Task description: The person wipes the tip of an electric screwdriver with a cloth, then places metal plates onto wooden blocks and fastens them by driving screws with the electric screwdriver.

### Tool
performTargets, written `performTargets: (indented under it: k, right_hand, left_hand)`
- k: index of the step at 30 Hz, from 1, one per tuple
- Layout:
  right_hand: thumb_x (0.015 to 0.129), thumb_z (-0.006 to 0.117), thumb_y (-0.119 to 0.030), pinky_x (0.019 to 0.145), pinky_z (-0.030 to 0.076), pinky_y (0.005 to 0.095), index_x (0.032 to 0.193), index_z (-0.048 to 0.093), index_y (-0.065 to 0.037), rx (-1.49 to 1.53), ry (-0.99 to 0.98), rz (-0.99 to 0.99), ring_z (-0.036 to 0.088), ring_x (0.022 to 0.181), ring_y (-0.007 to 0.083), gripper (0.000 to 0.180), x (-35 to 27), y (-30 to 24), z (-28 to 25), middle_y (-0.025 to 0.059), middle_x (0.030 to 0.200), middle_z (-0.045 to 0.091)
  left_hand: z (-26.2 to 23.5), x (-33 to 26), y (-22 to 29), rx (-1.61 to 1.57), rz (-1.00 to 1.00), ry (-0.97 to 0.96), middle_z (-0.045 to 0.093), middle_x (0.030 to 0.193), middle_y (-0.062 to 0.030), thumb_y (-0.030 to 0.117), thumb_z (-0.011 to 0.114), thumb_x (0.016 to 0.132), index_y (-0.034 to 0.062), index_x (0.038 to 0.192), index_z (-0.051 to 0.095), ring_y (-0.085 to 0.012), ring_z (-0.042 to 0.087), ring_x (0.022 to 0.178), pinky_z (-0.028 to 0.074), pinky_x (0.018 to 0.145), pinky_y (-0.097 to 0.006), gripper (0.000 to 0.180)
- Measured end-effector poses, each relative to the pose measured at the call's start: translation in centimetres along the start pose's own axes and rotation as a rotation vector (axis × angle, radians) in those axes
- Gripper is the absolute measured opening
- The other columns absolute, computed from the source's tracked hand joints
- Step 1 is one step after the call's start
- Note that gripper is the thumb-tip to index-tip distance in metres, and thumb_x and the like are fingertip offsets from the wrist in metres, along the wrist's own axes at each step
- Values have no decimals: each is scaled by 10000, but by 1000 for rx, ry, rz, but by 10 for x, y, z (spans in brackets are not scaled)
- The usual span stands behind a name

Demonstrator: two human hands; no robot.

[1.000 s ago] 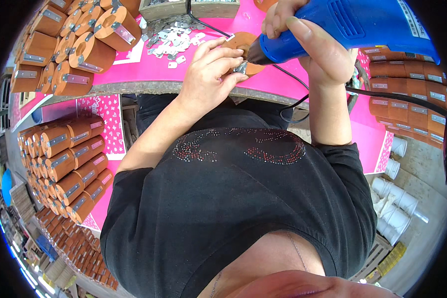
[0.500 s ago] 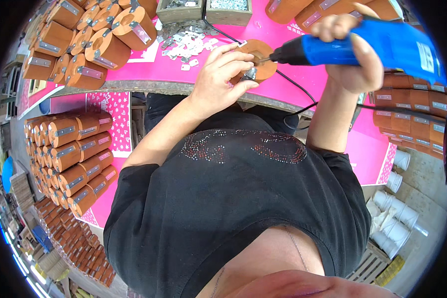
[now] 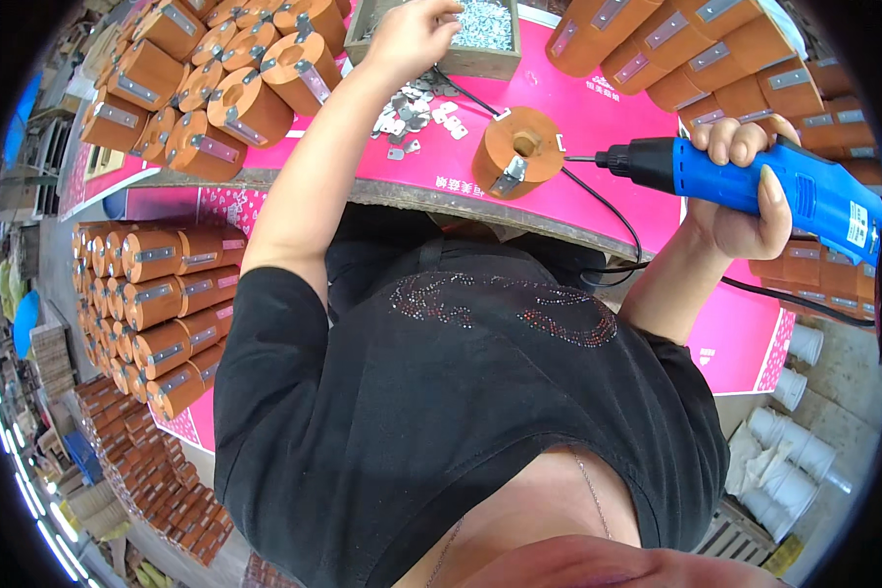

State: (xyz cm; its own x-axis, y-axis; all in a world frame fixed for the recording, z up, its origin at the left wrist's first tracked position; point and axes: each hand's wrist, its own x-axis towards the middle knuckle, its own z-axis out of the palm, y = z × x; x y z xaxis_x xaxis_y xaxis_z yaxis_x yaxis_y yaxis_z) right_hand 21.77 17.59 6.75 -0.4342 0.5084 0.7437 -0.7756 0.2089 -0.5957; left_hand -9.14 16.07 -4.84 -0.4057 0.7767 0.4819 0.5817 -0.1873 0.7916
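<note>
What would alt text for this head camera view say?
A person's left hand reaches into a tray of small screws while the right hand holds a blue electric screwdriver beside a round wooden block on a pink table.

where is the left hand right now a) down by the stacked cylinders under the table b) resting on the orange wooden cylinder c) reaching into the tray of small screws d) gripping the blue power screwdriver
c: the left hand is stretched forward with its fingers over the wooden tray of small screws, while the right hand holds the blue power screwdriver beside the orange wooden cylinder.
</note>
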Motion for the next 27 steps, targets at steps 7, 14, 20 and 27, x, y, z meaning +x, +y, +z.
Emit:
performTargets:
  k: [7, 14, 20, 27]
  right_hand:
    - [736, 431, -148, 702, 421, 423, 1193, 332, 23, -51, -30, -29, 506, 733, 238, 498, -2, -15, 9, 140, 813, 529]
    - [736, 426, -155, 703, 422, 426, 1188, 331, 28, -49, 1, -59, 509, 741, 244, 497, -7, -22, 6, 142, 814, 531]
    - [741, 420, -164, 710, 422, 431, 1182, 324, 26, -13, -33, -60, 522, 752, 251, 489, -5, -17, 0, 151, 832, 542]
    - [756, 406, -164, 730, 416, 439, 1189, 327, 8, 44, -27, -51, 522, 769, 254, 473, -4, -10, 2, 147, 849, 548]
  left_hand:
    - [48, 44, 0, 849, 5, -564, 601, 951, -145, 84, 546, 686, 68, 863, 636, -283, 578, 898, 470, 745, -370, 200]
    - [44, 41, -4, 795, 121, -483, 599, 928, -138, 138, 585, 667, 98, 811, 639, -287, 580, 867, 464, 730, -388, 158]
    - [27, 22, 23, 550, 231, -262, 607, 835, -146, 177, 625, 672, 64, 778, 622, -303, 586, 801, 463, 700, -392, 154]
    - [18, -4, 31, -181, -28, -151, 606, 699, -109, 128, 643, 690, 13, 792, 595, -199, 586, 612, 458, 579, -294, 161]
